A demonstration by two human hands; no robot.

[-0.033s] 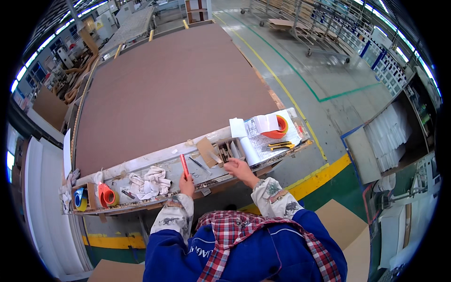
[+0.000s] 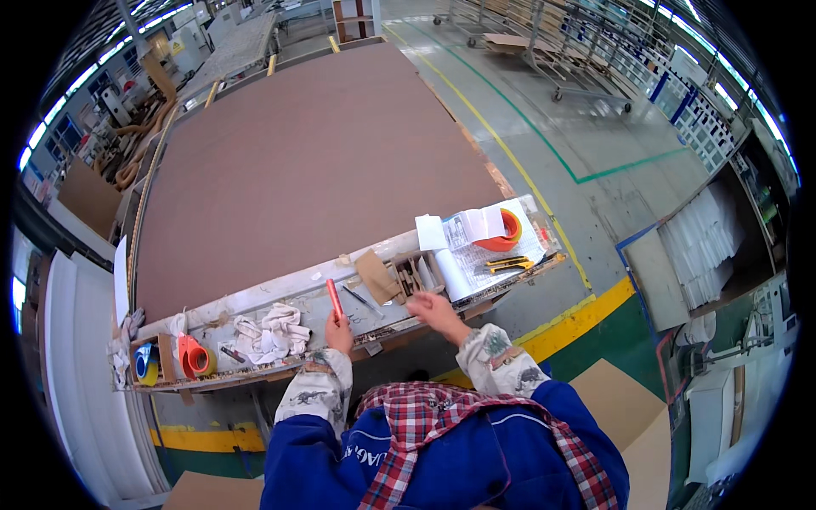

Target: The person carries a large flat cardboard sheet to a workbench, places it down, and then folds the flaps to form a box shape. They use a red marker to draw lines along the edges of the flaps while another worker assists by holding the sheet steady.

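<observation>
My left hand (image 2: 339,334) is closed around a slim red stick, shaped like a marker (image 2: 333,296), held nearly upright above the bench's near ledge (image 2: 319,293). My right hand (image 2: 439,313) hovers at the near side of a small open box (image 2: 432,272) of narrow brown pieces. Its fingertips are pinched together and slightly blurred; whatever lies between them is too small to make out. A brown cardboard piece (image 2: 376,274) leans left of the box. Between my hands a thin dark pen-like tool (image 2: 364,301) lies on the ledge.
Right of the box are papers (image 2: 459,268), an orange tape roll (image 2: 508,229) and a yellow utility knife (image 2: 510,264). To the left lie crumpled cloth gloves (image 2: 276,330) and more tape rolls (image 2: 200,360). A large brown-topped table (image 2: 314,170) extends ahead.
My right hand has drawn slightly back, its fingers curling closer together. A pale sliver seen over the cardboard piece no longer shows there. The left hand stays nearly still.
</observation>
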